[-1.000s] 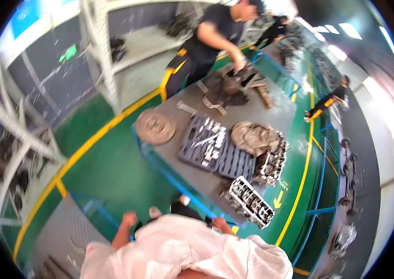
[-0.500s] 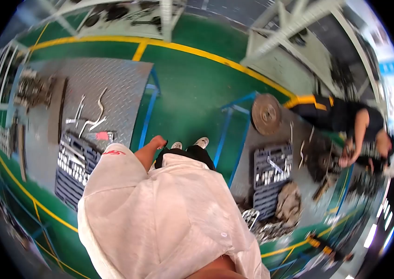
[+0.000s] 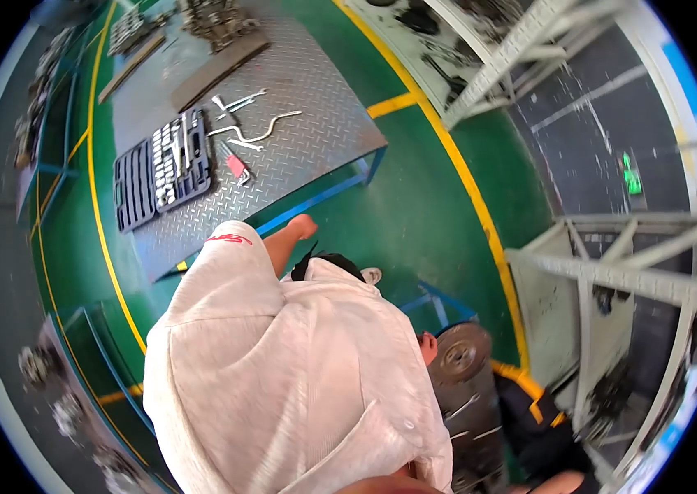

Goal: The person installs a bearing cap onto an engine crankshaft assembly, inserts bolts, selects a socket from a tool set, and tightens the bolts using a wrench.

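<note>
My left hand hangs beside the blue-framed steel table, its fingers curled, with nothing visible in it. On that table lie an open socket set case, a red-and-silver tool set, a long bent metal bar and several wrenches. Only part of my right hand shows past my shirt, beside a round brown metal disc like a flywheel. Whether it touches the disc I cannot tell, and its fingers are mostly hidden.
The chequer-plate table carries engine-like metal parts at its far end. A second table with a wrench is at my right, a person in dark clothes next to it. White frames stand beyond the yellow floor line.
The view has swung towards the left table, which now sits higher and nearer the middle. The right table and the person have shifted down. My right hand has come into sight.
</note>
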Demonstrator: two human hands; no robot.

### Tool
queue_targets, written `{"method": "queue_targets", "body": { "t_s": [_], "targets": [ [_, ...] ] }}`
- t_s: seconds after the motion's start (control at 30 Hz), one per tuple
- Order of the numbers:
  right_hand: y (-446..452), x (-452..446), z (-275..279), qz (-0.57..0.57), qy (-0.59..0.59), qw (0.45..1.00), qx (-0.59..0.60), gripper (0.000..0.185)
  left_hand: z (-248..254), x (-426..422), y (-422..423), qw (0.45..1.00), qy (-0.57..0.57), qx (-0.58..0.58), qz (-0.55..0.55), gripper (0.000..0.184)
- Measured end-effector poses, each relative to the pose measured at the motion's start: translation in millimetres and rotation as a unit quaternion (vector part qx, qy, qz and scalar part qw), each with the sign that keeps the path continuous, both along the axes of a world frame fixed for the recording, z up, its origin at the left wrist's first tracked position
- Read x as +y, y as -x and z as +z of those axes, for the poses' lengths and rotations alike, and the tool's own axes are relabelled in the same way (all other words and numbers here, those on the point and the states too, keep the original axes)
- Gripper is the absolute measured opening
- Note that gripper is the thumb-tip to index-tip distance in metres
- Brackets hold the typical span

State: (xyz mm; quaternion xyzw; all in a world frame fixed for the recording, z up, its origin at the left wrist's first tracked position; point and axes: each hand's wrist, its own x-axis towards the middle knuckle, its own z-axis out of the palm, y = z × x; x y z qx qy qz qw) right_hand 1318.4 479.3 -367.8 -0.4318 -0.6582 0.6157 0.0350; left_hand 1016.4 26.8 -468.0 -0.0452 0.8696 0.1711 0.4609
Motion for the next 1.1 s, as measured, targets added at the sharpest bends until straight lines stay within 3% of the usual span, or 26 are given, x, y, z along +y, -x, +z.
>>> {"method": "queue_targets", "body": {
  "t_s": [0.03, 0.1, 0.2, 0.23, 0.3, 0.33, 0.37, 0.4, 0.43, 0.47, 0.53, 0.57, 0.6, 0.63, 0.67, 0.73, 0.77, 0.8, 0.83, 0.87, 0.97, 1.07, 1.1],
  "targets": [
    [26.6, 21.4, 2.6, -0.014, 0.031, 0.999, -0.018, 0.011, 6.0, 8.9, 1.9, 1.0, -0.002, 0.006, 0.027, 0.026],
    [76.7, 62.1, 1.9, -0.012, 0.066, 0.997, -0.039, 0.01, 20.6, 26.9, 8.0, 0.976, -0.065, 0.031, 0.205, 0.027],
    [141.0, 121.6, -18.0, 0.112, 0.062, 0.987, -0.099, 0.01, 30.3, 43.6, -2.6, 0.937, -0.104, 0.082, 0.325, 0.032],
    [162.1, 133.2, -16.7, 0.14, 0.036, 0.982, -0.125, 0.012, 31.7, 47.9, -7.4, 0.94, -0.083, 0.076, 0.323, 0.038],
    [194.4, 175.9, -40.4, 0.364, -0.021, 0.927, -0.089, 0.015, -44.5, 40.6, -24.1, 0.983, 0.023, 0.178, 0.033, 0.04],
    [214.6, 187.8, -47.3, 0.381, -0.007, 0.915, -0.132, 0.016, -49.0, 43.8, -31.3, 0.988, 0.013, 0.14, 0.06, 0.042],
    [237.8, 186.1, -37.8, 0.375, -0.021, 0.906, -0.194, 0.015, -63.9, 46.4, -40.2, 0.982, 0.012, 0.112, 0.151, 0.042],
    [264.8, 184.8, -45.0, 0.382, -0.027, 0.905, -0.187, 0.015, -48.3, 52.4, -44.6, 0.976, 0.006, 0.074, 0.203, 0.042],
    [290.5, 183.1, -52.3, 0.367, -0.009, 0.91, -0.19, 0.015, -33.1, 62.0, -49.4, 0.922, -0.004, 0.018, 0.387, 0.043],
    [315.6, 177.7, -53.2, 0.349, 0.01, 0.917, -0.195, 0.015, -76.0, 62.2, -64.7, 0.974, 0.046, 0.058, 0.214, 0.044],
    [356.9, 185.4, -54.9, 0.297, 0.044, 0.93, -0.213, 0.014, -57.3, 85.1, -61.3, 0.867, 0.05, -0.012, 0.495, 0.027],
    [381.0, 188.6, -52.4, 0.27, 0.061, 0.935, -0.222, 0.015, -59.4, 90.2, -46.7, 0.87, 0.042, -0.019, 0.49, 0.027],
    [396.4, 189.9, -40.6, 0.24, 0.08, 0.938, -0.236, 0.015, -62.5, 94.9, -45.6, 0.933, 0.046, -0.033, 0.356, 0.034],
    [418.7, 204.5, -20.1, 0.308, 0.093, 0.923, -0.209, 0.019, -62.4, 100.3, -48.2, 0.975, 0.046, -0.046, 0.212, 0.04],
    [446.9, 205.5, -7.8, 0.303, 0.09, 0.919, -0.233, 0.019, -82.8, 105.6, -37.7, 0.976, 0.043, -0.045, 0.208, 0.04],
    [509.4, 215.9, 6.8, 0.345, 0.064, 0.905, -0.24, 0.018, -127.3, 123.0, -11.5, 0.896, 0.114, 0.194, 0.383, 0.056],
    [530.5, 218.0, 22.6, 0.387, 0.041, 0.891, -0.233, 0.017, -106.7, 124.0, 23.0, 0.823, -0.01, 0.108, 0.557, 0.06],
    [546.2, 207.1, 35.4, 0.275, 0.062, 0.937, -0.206, 0.013, -80.8, 124.8, 60.3, 0.632, -0.12, 0.043, 0.765, 0.064],
    [563.6, 208.6, 38.3, 0.266, 0.063, 0.939, -0.21, 0.013, -44.4, 126.2, 101.9, 0.442, -0.131, -0.007, 0.887, 0.068],
    [583.6, 214.2, 40.1, 0.262, 0.062, 0.939, -0.213, 0.012, -41.9, 124.4, 117.5, 0.441, -0.131, -0.007, 0.888, 0.068],
    [631.2, 238.1, 21.4, 0.284, 0.059, 0.92, -0.266, 0.017, -53.8, 117.0, 161.5, 0.232, -0.154, 0.063, 0.958, 0.07],
    [677.8, 267.9, -31.1, 0.266, 0.089, 0.903, -0.324, 0.021, -33.3, 125.3, 190.3, 0.2, -0.187, 0.089, 0.958, 0.07],
    [698.8, 262.2, -24.8, 0.306, 0.043, 0.893, -0.328, 0.025, -37.1, 130.2, 191.2, 0.194, -0.185, 0.091, 0.959, 0.07]
  ]
}}
